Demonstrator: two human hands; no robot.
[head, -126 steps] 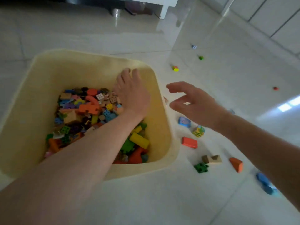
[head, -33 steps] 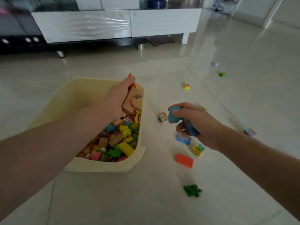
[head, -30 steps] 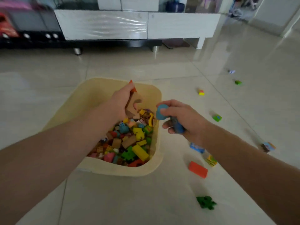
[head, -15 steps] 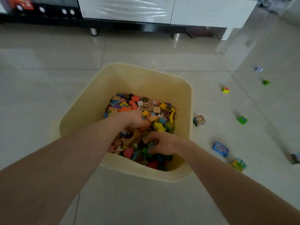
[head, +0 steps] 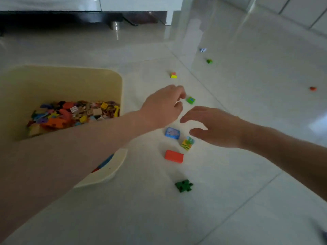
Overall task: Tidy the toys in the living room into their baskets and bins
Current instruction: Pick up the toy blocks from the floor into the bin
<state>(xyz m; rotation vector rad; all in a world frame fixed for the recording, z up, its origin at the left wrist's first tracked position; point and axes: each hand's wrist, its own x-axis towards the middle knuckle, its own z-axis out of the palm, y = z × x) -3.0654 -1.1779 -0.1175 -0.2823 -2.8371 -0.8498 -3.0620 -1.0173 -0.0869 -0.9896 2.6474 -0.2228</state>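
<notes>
A cream plastic bin [head: 121, 89] stands on the floor at the left, with several coloured toy blocks [head: 74, 114] heaped inside. My left hand [head: 163, 107] reaches past the bin's right rim, fingers loosely curved, just left of a green cube [head: 190, 100]; nothing shows between its fingers. My right hand [head: 214, 127] hovers with its fingers spread over a blue block [head: 172, 133] and a patterned cube [head: 187, 143]. An orange-red brick [head: 174, 156] and a dark green puzzle piece [head: 184, 185] lie nearer to me.
More blocks lie scattered on the glossy tile floor: a yellow-orange block [head: 173, 75], a small green block [head: 209, 61], a blue-white block [head: 203, 49] and an orange piece [head: 312, 88] far right. A white low cabinet [head: 138, 4] on a metal leg [head: 115, 25] runs along the back.
Both hands have come out of the bin and moved right over the floor blocks. The blue piece and wooden piece held a second ago are no longer in my hands.
</notes>
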